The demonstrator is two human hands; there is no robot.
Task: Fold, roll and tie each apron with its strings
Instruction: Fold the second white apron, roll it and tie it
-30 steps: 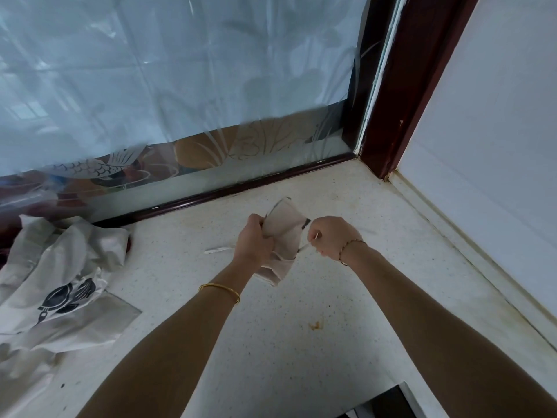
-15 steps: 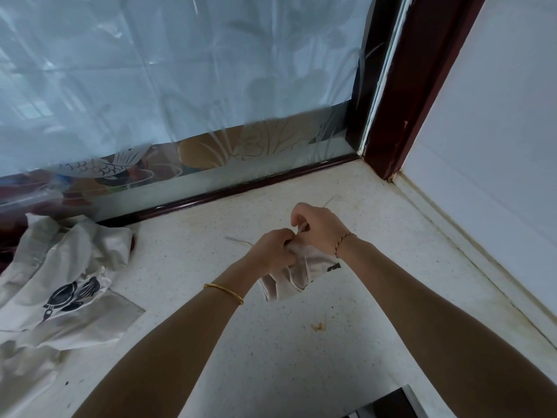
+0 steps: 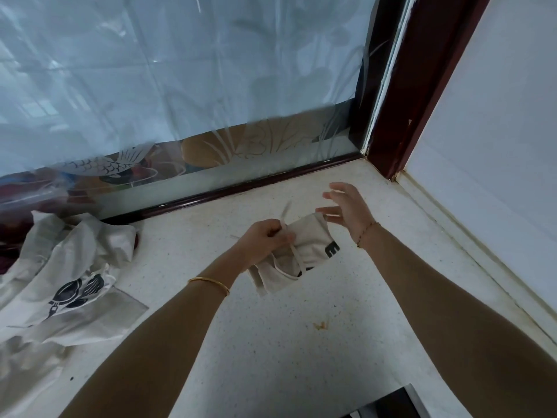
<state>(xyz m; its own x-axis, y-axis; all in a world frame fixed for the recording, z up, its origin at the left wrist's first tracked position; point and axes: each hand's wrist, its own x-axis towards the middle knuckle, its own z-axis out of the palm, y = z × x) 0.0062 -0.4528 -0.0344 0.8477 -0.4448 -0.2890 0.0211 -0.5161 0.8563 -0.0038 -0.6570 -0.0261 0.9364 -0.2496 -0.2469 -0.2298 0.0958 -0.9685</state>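
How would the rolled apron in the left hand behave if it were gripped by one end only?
Probably floppy: the rolled apron sags below the left hand. Likely light, since one hand holds it. It may unroll, as the string looks loose.

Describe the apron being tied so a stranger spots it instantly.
Find the frosted window and the speckled counter below it. Over the counter, the person's left grip holds a small rolled apron. Unlike the loose aprons heaped at the counter's left, it is a compact bundle crossed by a string, with black print at one end.
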